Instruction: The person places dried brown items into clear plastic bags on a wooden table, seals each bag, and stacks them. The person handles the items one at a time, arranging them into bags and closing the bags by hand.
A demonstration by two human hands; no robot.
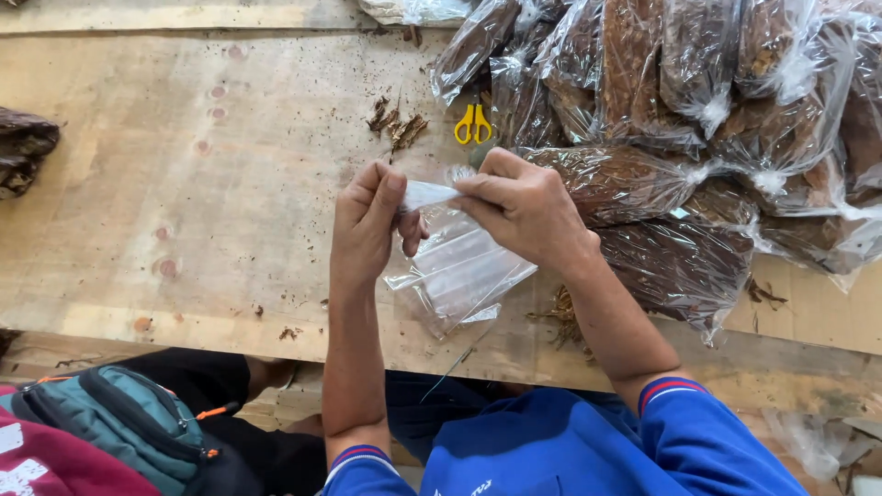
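Note:
My left hand (369,219) and my right hand (519,207) meet above a wooden tabletop (184,184). Between their fingertips both pinch the top edge of an empty clear plastic bag (459,271), which hangs down toward me and rests on the wood. More clear bags seem stacked in the same bundle. Just beyond my right hand lie yellow-handled scissors (475,124), with their blades hidden under the filled bags.
A heap of tied clear bags filled with brown dried leaf (698,110) covers the right of the table. Loose leaf scraps (395,124) lie near the scissors. Dark leaf (23,147) sits at the left edge. A teal backpack (119,422) is below left.

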